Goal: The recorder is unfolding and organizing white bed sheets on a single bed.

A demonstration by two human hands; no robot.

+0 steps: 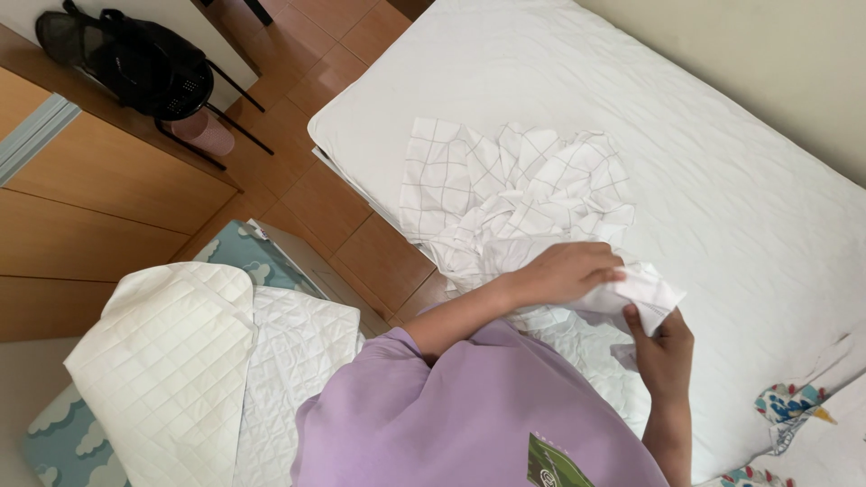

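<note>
A crumpled white sheet with a thin grey check (514, 185) lies on the near edge of a white quilted mattress (722, 180). My left hand (568, 271) reaches over from the left and grips a bunched white end of the sheet (651, 290). Just below it, my right hand (666, 347) pinches the same end from underneath, fingers up. The two hands are nearly touching. My purple sleeve and shirt (469, 406) fill the lower middle and hide the mattress edge below.
A folded white quilted pad (180, 361) rests on a blue cloud-patterned surface (54, 442) at lower left. A black mesh chair (135, 59) stands on the tiled floor (361, 243) at upper left. A colourful patterned cloth (789, 401) lies at lower right.
</note>
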